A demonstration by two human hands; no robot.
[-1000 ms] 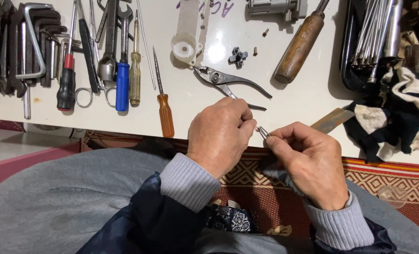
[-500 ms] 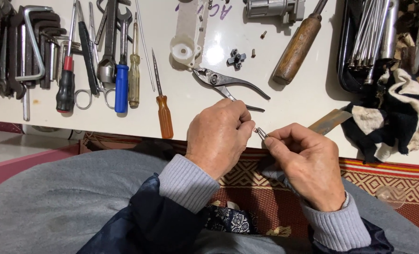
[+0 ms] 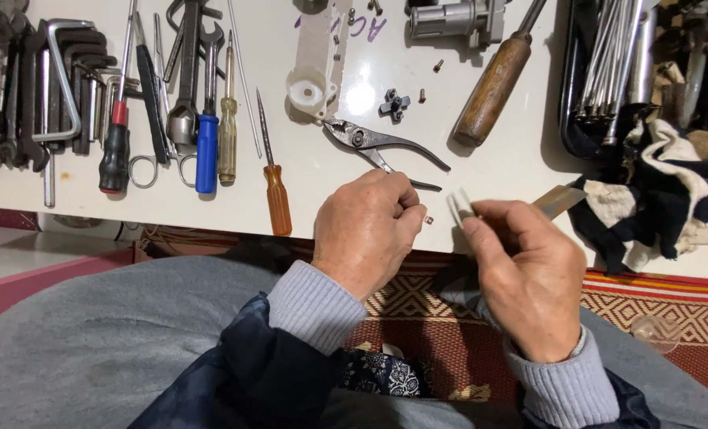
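Observation:
My left hand (image 3: 367, 229) hovers at the near edge of the white table (image 3: 322, 187), its fingers curled around a tiny metal part (image 3: 428, 219) at the fingertips. A small gap away, my right hand (image 3: 525, 274) pinches a small white flat piece (image 3: 459, 206) between thumb and fingers. Just beyond my left hand lie slip-joint pliers (image 3: 382, 145). An orange-handled screwdriver (image 3: 274, 189) rests to the left of that hand.
Spanners, hex keys, scissors and screwdrivers line the table's left (image 3: 116, 103). A white plastic housing (image 3: 316, 70), small screws, a wooden-handled tool (image 3: 489, 83) and a metal part sit farther back. Steel rods and a black-and-white rag (image 3: 656, 191) fill the right. A patterned mat (image 3: 449, 334) lies below.
My hands were joined on one thin metal piece; now they have drawn apart, the right one moving right with the white piece.

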